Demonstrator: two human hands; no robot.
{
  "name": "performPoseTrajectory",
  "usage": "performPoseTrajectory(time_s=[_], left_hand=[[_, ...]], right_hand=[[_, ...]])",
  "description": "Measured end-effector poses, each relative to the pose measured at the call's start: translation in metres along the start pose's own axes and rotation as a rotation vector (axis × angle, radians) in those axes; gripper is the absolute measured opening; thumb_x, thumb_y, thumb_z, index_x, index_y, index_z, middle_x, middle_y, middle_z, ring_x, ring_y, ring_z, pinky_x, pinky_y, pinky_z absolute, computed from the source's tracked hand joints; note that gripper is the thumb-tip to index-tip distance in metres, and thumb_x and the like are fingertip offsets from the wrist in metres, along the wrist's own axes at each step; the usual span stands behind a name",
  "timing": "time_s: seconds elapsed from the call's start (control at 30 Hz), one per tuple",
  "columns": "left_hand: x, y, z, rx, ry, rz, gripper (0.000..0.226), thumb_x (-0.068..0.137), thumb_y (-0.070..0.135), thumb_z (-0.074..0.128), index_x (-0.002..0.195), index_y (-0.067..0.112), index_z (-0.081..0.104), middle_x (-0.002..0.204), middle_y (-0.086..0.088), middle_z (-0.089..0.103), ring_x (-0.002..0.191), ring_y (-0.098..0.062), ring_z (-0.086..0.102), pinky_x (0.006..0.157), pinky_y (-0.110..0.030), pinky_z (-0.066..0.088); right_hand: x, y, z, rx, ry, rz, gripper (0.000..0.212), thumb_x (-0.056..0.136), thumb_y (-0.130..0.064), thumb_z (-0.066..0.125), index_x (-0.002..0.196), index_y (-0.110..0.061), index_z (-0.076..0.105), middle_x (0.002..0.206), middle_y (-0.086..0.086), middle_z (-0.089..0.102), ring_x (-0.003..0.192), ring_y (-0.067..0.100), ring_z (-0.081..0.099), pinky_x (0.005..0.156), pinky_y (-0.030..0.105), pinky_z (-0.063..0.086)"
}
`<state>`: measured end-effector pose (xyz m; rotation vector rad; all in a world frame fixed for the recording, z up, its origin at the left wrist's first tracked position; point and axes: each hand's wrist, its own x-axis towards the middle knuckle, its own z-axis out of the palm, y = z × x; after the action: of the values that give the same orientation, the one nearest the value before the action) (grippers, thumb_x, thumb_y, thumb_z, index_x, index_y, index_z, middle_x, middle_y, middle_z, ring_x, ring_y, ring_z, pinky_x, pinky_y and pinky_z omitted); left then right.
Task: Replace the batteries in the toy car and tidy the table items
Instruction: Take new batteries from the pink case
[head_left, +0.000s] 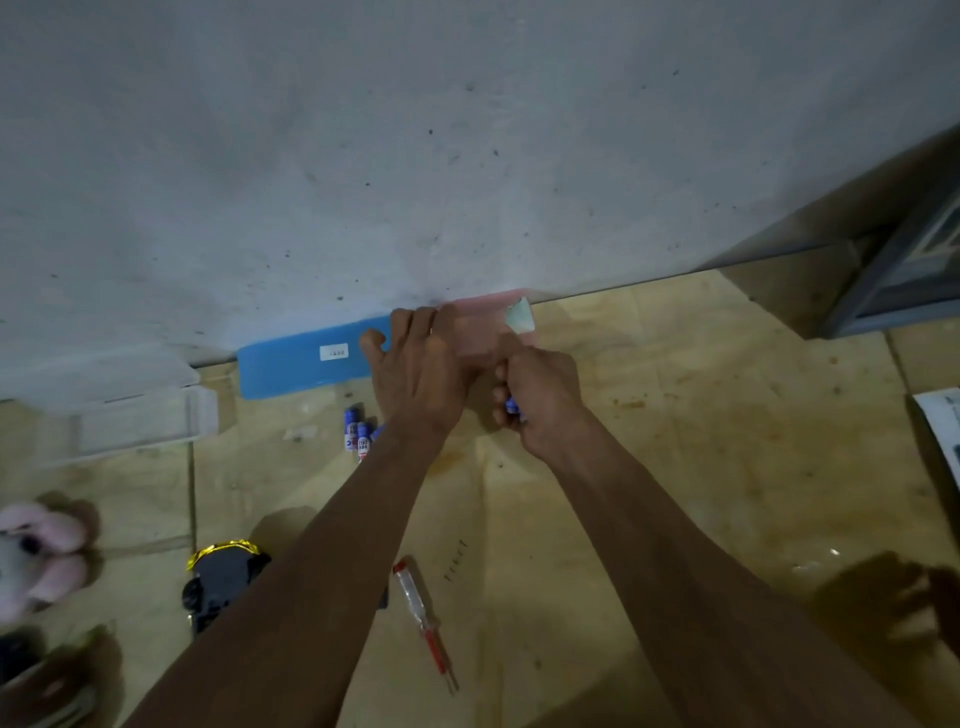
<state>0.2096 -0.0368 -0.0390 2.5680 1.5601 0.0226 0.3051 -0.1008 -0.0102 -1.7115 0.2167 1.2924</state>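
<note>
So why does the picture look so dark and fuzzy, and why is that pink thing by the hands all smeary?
Head view: the light is dim, so everything looks murky. The pink box under the left hand is smeared, likely by motion. The plush toy at the left edge is blurred too. The wide lens bends the wall's bottom edge. The screwdriver shows fairly sharp.

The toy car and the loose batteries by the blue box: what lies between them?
In the head view, only bare table separates toy car from batteries.
</note>
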Motion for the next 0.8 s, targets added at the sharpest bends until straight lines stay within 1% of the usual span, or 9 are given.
performPoseTrajectory(time_s=[0.13, 0.23, 0.3, 0.37, 0.47, 0.6, 0.63, 0.7, 0.8], left_hand=[[-0.002, 0.005, -0.001, -0.070, -0.010, -0.088, 0.064, 0.078, 0.027, 0.078, 0.132, 0.019, 0.043, 0.118, -0.007, 0.061, 0.112, -0.031, 0.052, 0.090, -0.044, 0.023], [-0.005, 0.005, -0.001, -0.115, 0.014, -0.155, 0.063, 0.072, 0.009, 0.076, 0.119, 0.019, 0.035, 0.111, -0.007, 0.058, 0.106, -0.031, 0.053, 0.087, -0.041, 0.023], [-0.006, 0.002, -0.001, -0.104, -0.006, -0.165, 0.054, 0.072, 0.004, 0.073, 0.114, 0.018, 0.041, 0.107, -0.006, 0.059, 0.104, -0.031, 0.053, 0.087, -0.043, 0.027], [-0.006, -0.002, -0.003, -0.113, -0.061, -0.146, 0.051, 0.076, 0.017, 0.076, 0.119, 0.019, 0.049, 0.114, -0.004, 0.059, 0.111, -0.029, 0.051, 0.090, -0.044, 0.027], [-0.004, -0.005, -0.008, -0.190, -0.130, -0.111, 0.069, 0.074, 0.051, 0.079, 0.133, 0.025, 0.053, 0.123, -0.002, 0.061, 0.119, -0.027, 0.050, 0.094, -0.045, 0.026], [0.001, -0.007, -0.012, -0.153, -0.131, -0.059, 0.058, 0.078, 0.058, 0.074, 0.127, 0.031, 0.059, 0.117, 0.001, 0.065, 0.115, -0.026, 0.054, 0.092, -0.046, 0.029], [0.002, -0.007, -0.013, -0.140, -0.145, -0.064, 0.053, 0.081, 0.054, 0.072, 0.126, 0.029, 0.059, 0.117, 0.001, 0.065, 0.115, -0.027, 0.054, 0.092, -0.045, 0.028], [0.003, -0.005, -0.014, -0.134, -0.157, -0.068, 0.043, 0.084, 0.047, 0.071, 0.120, 0.026, 0.061, 0.115, -0.001, 0.064, 0.114, -0.029, 0.054, 0.091, -0.045, 0.028], [0.005, -0.004, -0.011, -0.082, -0.147, -0.059, 0.034, 0.085, 0.033, 0.074, 0.115, 0.027, 0.060, 0.113, 0.000, 0.064, 0.112, -0.029, 0.054, 0.088, -0.045, 0.028]], right_hand=[[-0.008, -0.015, -0.007, -0.080, -0.024, -0.068, 0.029, 0.092, -0.031, 0.066, 0.071, -0.011, 0.061, 0.054, 0.001, 0.054, 0.039, 0.012, 0.043, 0.043, 0.024, 0.037], [-0.004, -0.040, -0.008, -0.076, -0.082, -0.059, 0.021, 0.085, -0.020, 0.062, 0.066, -0.011, 0.062, 0.054, 0.005, 0.052, 0.037, 0.016, 0.042, 0.047, 0.024, 0.036], [-0.001, -0.058, -0.009, -0.132, -0.190, -0.074, 0.013, 0.086, -0.016, 0.056, 0.082, -0.011, 0.067, 0.062, 0.006, 0.057, 0.044, 0.017, 0.049, 0.049, 0.025, 0.039], [0.006, -0.066, -0.011, -0.307, -0.275, -0.133, 0.015, 0.090, -0.009, 0.052, 0.094, -0.014, 0.066, 0.070, 0.004, 0.060, 0.052, 0.016, 0.053, 0.053, 0.027, 0.044], [0.017, -0.064, -0.011, -0.644, -0.391, -0.233, 0.018, 0.090, 0.000, 0.056, 0.095, -0.016, 0.061, 0.078, 0.006, 0.057, 0.064, 0.019, 0.054, 0.058, 0.030, 0.044], [0.029, -0.049, -0.002, -1.048, -0.462, -0.613, 0.019, 0.092, -0.025, 0.069, 0.107, -0.018, 0.060, 0.095, -0.005, 0.062, 0.081, 0.013, 0.059, 0.063, 0.010, 0.045], [0.033, -0.045, 0.001, -1.112, -0.452, -0.685, 0.022, 0.095, -0.022, 0.065, 0.115, -0.014, 0.061, 0.104, 0.000, 0.063, 0.090, 0.016, 0.061, 0.072, 0.011, 0.047], [0.045, -0.036, 0.007, -1.265, -0.379, -0.815, 0.031, 0.096, -0.015, 0.060, 0.125, -0.008, 0.058, 0.123, 0.013, 0.061, 0.110, 0.029, 0.059, 0.093, 0.031, 0.049], [0.053, -0.026, 0.009, -1.392, -0.291, -0.955, 0.036, 0.090, -0.017, 0.067, 0.125, -0.011, 0.060, 0.123, 0.015, 0.062, 0.110, 0.034, 0.059, 0.090, 0.039, 0.051]])
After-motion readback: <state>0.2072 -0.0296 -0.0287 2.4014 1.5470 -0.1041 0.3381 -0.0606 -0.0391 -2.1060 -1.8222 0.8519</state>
